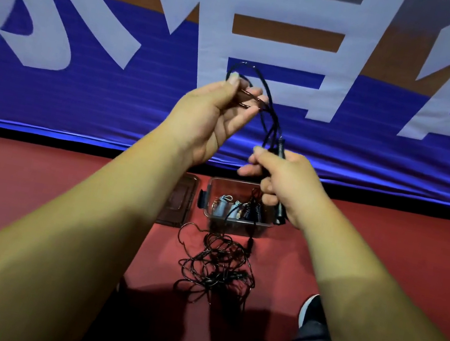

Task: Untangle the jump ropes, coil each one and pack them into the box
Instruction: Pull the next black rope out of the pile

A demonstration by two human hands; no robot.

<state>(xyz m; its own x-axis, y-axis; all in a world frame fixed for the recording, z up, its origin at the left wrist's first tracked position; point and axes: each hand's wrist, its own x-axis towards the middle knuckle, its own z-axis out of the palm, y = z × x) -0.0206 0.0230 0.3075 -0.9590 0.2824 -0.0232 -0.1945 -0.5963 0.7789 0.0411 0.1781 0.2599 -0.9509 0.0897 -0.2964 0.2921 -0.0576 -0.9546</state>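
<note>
Head view has the left hand (212, 114) raised, thumb and curled fingers pinching a few loops of a thin black jump rope (271, 118). The cord runs down to the right hand (284, 183), which grips the rope's dark handles (280, 215) in a closed fist above the box (210, 194). The cord looks light, limp and springy, likely to slip out of its loops unless pinched where the turns cross. The stiff handles are the surer place to hold. The clear box sits on the red floor (68, 174) at its far edge, under the banner (109, 109), with coiled ropes (222, 204) already inside and its lid (180, 201) just left. A tangled black rope pile (216, 267) lies on the floor just before the box.
</note>
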